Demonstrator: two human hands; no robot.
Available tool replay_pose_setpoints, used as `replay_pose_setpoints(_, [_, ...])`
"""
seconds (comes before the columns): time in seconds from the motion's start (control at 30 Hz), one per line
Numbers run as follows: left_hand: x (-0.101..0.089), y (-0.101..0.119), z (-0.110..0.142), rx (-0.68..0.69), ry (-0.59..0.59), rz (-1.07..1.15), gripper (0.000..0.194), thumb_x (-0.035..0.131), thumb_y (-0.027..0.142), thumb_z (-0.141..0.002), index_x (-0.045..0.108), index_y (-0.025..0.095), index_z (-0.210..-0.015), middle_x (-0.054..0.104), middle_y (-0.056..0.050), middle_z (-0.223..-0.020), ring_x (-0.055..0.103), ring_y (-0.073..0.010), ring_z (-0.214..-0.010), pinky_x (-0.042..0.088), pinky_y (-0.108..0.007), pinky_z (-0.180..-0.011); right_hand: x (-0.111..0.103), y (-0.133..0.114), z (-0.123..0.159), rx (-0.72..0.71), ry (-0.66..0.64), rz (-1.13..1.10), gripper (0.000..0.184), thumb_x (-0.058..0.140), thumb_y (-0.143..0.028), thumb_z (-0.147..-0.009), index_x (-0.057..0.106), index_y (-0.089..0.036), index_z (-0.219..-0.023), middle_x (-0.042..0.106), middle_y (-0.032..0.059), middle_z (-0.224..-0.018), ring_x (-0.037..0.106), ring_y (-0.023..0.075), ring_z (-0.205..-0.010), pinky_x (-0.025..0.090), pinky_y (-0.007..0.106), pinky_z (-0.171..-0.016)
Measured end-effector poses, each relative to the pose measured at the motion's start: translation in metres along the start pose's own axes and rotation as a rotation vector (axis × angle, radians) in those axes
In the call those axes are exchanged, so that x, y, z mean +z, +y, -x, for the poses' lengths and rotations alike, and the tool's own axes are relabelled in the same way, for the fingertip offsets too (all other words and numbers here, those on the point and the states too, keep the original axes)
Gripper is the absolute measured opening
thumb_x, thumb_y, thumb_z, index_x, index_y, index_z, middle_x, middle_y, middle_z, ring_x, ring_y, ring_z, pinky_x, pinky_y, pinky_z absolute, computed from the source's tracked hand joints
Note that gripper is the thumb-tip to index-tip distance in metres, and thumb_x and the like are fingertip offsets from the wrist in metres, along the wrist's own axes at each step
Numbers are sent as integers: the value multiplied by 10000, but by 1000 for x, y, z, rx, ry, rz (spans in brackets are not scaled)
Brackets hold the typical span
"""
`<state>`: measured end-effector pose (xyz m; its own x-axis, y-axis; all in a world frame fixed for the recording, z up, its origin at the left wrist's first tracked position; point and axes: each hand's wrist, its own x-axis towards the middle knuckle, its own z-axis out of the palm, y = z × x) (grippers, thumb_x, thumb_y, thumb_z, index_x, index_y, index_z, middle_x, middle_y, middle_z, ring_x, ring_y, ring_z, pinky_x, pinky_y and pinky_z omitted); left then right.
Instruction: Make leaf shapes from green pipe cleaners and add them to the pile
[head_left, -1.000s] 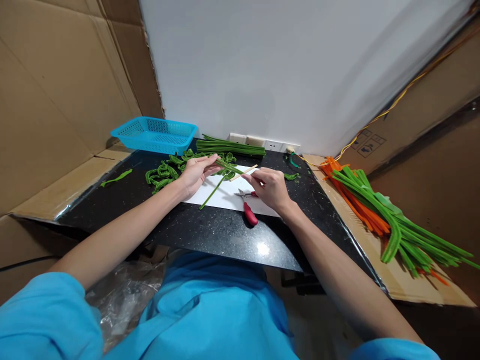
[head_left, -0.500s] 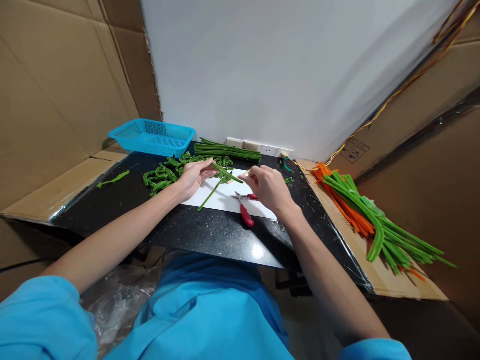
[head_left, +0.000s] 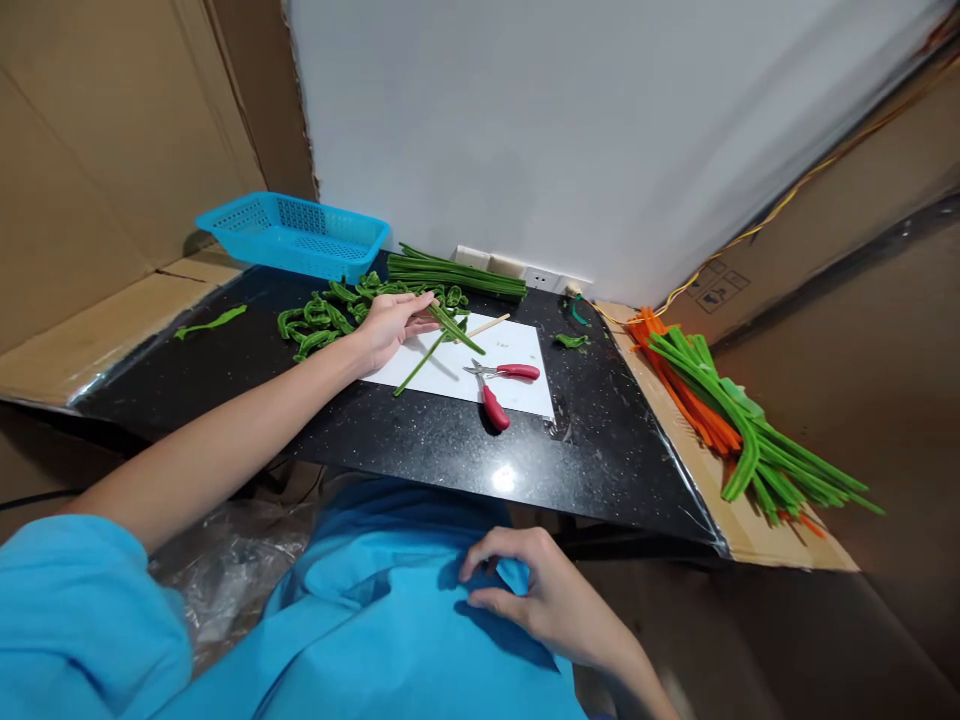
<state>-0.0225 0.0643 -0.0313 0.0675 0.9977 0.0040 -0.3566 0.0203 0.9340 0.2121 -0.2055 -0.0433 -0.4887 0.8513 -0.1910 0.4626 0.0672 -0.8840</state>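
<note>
Over the white sheet [head_left: 525,345], my left hand [head_left: 390,328] is closed, pinching a green pipe cleaner [head_left: 463,335] that points down to the right. A second thin green stem [head_left: 418,368] slants toward me beneath it; whether it is joined to the held piece I cannot tell. My right hand [head_left: 536,590] is above my lap, close to the blue shirt, holding nothing, thumb and fingers curved apart. Red-handled pliers [head_left: 495,408] lie spread on the sheet's front edge. Behind the held stem rests a thin wooden stick [head_left: 484,328].
Looped green pieces [head_left: 322,325] pile left of the sheet. A bundle of dark green stems [head_left: 457,275] lies by the wall near the blue basket [head_left: 300,250]. Light green stems [head_left: 750,430] and orange stems [head_left: 690,400] lie on cardboard at right. A curled green piece [head_left: 571,341] is nearby.
My right hand has let go of the pipe cleaner's end and dropped from the sheet to my lap. My left hand keeps its hold in nearly the same place. The pliers are now fully visible.
</note>
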Motion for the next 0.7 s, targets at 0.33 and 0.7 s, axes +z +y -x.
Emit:
replay_pose_setpoints(0.33, [3,5,4,-32,1,-47,137,687,180,-958,744,92,-870,750,-79,-842,696,-115,-685,611,-300,-799,39,31,0,82,1,-255,169,860,-196,-764,806,-204,-924,808,28,-924,760,228,-891,562,295,-831])
replay_pose_setpoints(0.7, [6,6,5,-55,-12,-31,142,658,156,-969,737,85,-875,756,-82,-812,703,-115,-662,595,-231,-668,35,33,0,-103,268,-60,75,798,-159,-845,785,-227,-874,805,-16,-811,772,163,-761,573,217,-736])
